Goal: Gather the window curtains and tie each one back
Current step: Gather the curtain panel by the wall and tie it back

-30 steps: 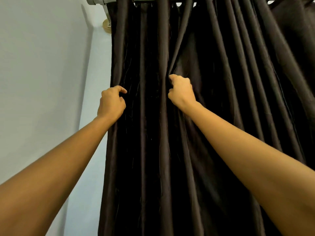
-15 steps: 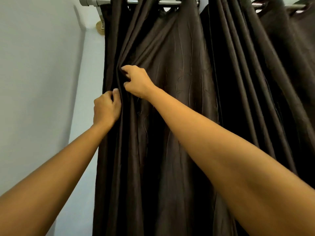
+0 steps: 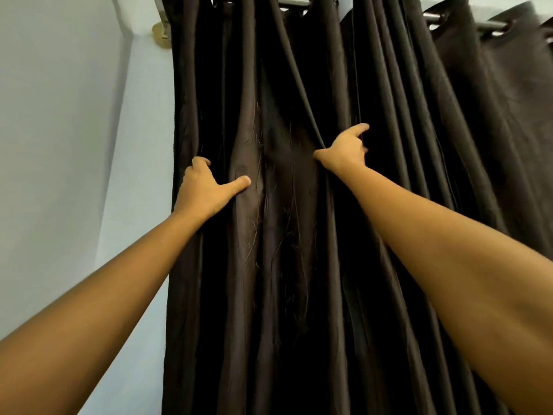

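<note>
1. While the left hand point(image 3: 206, 187) is clutching the brown curtain point(image 3: 284, 235), hanging beside the wall point(image 3: 59, 145), the right hand point(image 3: 341, 151) is reaching among pleats point(image 3: 389, 115), grip indiscernible;
2. a loosening hold may be letting gathered pleats spread.

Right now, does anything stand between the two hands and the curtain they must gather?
Nothing visible does. The left hand grips the dark brown curtain at its wall-side edge, and the right hand holds a fold; both touch the fabric.

The curtain point(image 3: 284, 265) hangs from the rod point(image 3: 294, 0), right of the wall point(image 3: 59, 145).
</note>
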The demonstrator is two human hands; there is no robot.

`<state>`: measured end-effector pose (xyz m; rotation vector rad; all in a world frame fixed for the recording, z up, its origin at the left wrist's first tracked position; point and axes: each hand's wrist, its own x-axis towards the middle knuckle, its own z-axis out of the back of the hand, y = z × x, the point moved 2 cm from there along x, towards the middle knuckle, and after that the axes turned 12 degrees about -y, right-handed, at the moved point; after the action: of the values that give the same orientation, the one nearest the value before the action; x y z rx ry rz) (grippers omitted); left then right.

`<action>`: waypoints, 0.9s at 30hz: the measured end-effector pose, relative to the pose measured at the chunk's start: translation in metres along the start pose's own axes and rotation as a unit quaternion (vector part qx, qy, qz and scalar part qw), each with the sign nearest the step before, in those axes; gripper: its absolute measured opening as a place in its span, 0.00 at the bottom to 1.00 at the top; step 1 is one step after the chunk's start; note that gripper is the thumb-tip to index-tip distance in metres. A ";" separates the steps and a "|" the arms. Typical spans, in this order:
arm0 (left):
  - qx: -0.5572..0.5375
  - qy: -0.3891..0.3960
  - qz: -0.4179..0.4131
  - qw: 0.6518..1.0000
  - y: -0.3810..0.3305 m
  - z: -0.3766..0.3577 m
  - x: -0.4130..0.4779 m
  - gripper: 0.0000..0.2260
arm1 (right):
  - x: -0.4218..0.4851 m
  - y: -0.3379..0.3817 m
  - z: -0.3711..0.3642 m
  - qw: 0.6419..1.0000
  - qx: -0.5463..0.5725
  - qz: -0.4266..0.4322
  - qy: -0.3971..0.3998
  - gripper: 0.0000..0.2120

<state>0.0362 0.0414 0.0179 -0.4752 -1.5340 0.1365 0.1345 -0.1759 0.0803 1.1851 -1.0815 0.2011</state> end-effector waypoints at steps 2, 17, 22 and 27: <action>0.010 0.000 -0.010 1.000 0.002 0.004 -0.001 0.34 | -0.006 0.006 -0.009 0.997 0.002 0.076 0.012 0.32; -0.004 -0.045 0.014 0.999 0.029 0.069 0.017 0.21 | -0.111 0.182 -0.084 0.934 0.090 0.304 0.164 0.16; 0.018 -0.004 -0.025 1.000 0.036 0.064 0.000 0.25 | -0.115 0.141 -0.081 0.950 0.055 0.272 0.142 0.05; 0.051 0.012 -0.036 0.998 0.038 0.047 -0.021 0.27 | -0.129 0.098 -0.082 0.960 0.014 0.265 0.090 0.37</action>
<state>-0.0034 0.0772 -0.0177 -0.3386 -1.5104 0.1514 0.0521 -0.0167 0.0474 0.8588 -1.2176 0.7285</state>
